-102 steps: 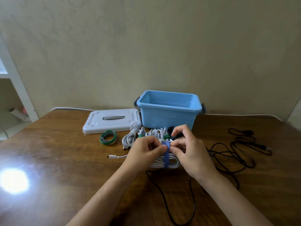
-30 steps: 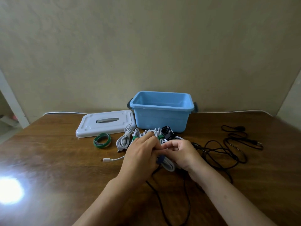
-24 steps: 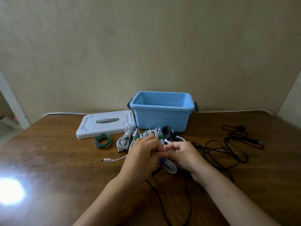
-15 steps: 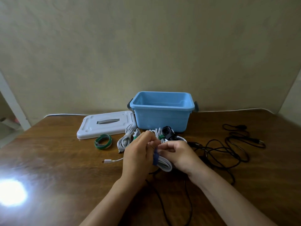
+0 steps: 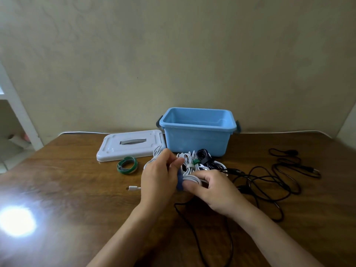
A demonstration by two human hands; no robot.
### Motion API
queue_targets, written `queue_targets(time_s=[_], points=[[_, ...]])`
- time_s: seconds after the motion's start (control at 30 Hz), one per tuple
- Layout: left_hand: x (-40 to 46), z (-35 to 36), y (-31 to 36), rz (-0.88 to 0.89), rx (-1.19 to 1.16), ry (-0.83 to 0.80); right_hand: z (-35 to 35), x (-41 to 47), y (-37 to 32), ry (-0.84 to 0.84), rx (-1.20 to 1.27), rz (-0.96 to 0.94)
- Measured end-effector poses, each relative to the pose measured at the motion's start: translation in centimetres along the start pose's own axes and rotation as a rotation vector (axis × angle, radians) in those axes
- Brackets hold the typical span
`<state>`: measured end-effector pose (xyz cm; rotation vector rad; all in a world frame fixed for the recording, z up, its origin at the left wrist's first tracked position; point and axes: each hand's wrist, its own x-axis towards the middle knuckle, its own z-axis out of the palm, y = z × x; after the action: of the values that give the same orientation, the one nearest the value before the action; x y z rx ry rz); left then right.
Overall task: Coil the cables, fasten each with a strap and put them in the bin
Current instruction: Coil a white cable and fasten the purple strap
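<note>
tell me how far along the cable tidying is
Done: several strapped coils lie before the bin. In hand: left hand and right hand fasten a blue strap round a white coil. Left: loose black cables; nothing shows inside the bin.

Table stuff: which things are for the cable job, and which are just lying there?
For the job:
left hand
right hand
white cable
blue strap
bin
strapped coils
loose black cables
green strap roll

Just lying about:
lid
</note>
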<state>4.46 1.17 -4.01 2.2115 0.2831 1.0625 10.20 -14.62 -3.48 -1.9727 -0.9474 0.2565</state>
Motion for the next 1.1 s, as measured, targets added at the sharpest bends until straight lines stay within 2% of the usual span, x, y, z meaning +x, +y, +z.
queue_targets(time_s=[0.13, 0.23, 0.47, 0.67, 0.8, 0.93, 1.1], points=[[0.1, -0.1, -0.1, 0.029, 0.039, -0.020, 0.5, 0.1, 0.1, 0.067, -0.130, -0.084], [-0.1, -0.1, 0.1, 0.068, 0.052, 0.007, 0.0, 0.4, 0.1, 0.075, -0.157, -0.079], [-0.2, -0.6, 0.5, 0.180, 0.002, 0.001, -1.1, 0.5, 0.1, 0.079, -0.073, -0.052], [-0.2, -0.4, 0.5, 0.342, -0.019, -0.053, -1.6, 0.4, -0.2, 0.083, 0.105, 0.037], [-0.2, -0.3, 0.5, 0.325, -0.075, -0.104, -1.7, 0.3, -0.2, 0.073, 0.249, 0.104], [-0.1, -0.6, 0.4, 0.297, -0.161, -0.210, -2.2, 0.3, 0.2, 0.057, 0.260, 0.167], [0.5, -1.4, 0.6, 0.070, -0.281, -0.329, -2.7, 0.3, 0.1, 0.024, 0.235, 0.118]])
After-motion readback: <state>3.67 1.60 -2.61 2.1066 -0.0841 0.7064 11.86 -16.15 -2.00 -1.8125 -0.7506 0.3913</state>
